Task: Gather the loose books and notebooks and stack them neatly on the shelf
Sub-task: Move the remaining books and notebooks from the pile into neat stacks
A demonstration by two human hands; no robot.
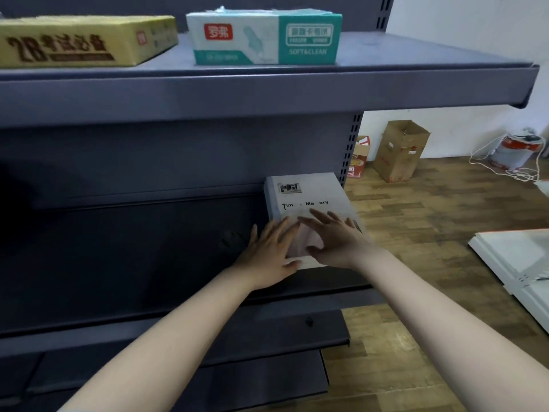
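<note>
One book (pixel 309 194) on one shelf (pixel 148 257); left hand (pixel 269 251) and right hand (pixel 335 239) touch it, grips released.

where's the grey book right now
In the head view the grey book lies flat at the right end of the dark middle shelf, with the left hand and right hand spread over its near end.

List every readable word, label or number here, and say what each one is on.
"2B 考试必备": yellow box, top shelf.
"SOFT&CLEAN": teal-and-white box beside it; its red logo and smaller print are too blurred.
"Tim", "Me ory", letters missing: cover of the grey book.
Labels on the cardboard box: too small to read.
</note>
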